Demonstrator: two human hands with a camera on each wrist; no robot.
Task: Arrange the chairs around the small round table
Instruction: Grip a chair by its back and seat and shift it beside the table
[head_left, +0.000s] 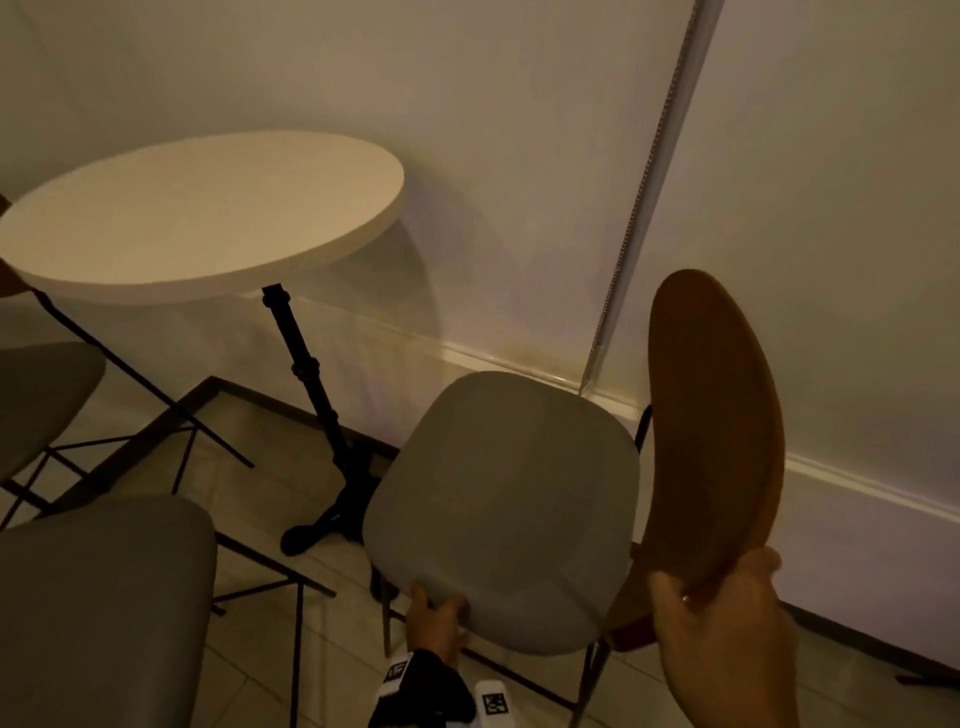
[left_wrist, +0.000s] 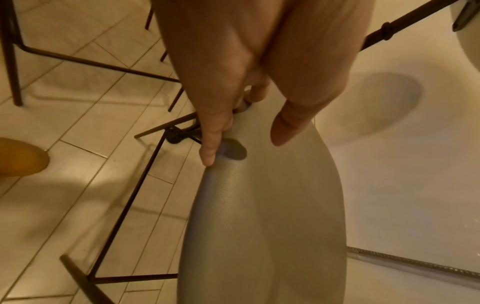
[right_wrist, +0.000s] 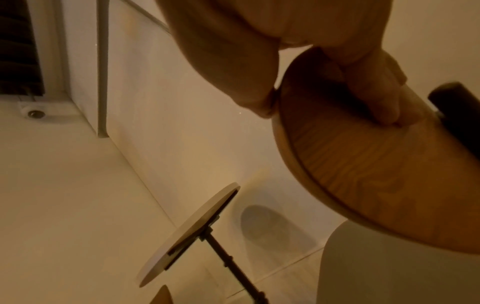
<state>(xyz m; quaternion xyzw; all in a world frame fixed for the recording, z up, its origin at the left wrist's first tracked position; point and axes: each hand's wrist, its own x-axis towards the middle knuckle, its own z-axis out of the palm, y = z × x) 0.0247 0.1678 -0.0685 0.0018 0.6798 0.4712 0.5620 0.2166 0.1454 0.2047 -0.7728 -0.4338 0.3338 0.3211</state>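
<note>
both grips clamp the chair: left hand (head_left: 434, 621) on seat (head_left: 506, 512), right hand (head_left: 722, 618) on backrest (head_left: 714, 431); swinging risks striking bench pedestal (head_left: 311, 384).

Pale tiled floor (head_left: 249, 670) carries the round table's black pedestal foot (head_left: 332, 512) and dark-legged chairs (head_left: 93, 597).

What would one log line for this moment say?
left hand: grips grey seat front edge | right hand: grips wooden backrest | chair beside round table
</note>
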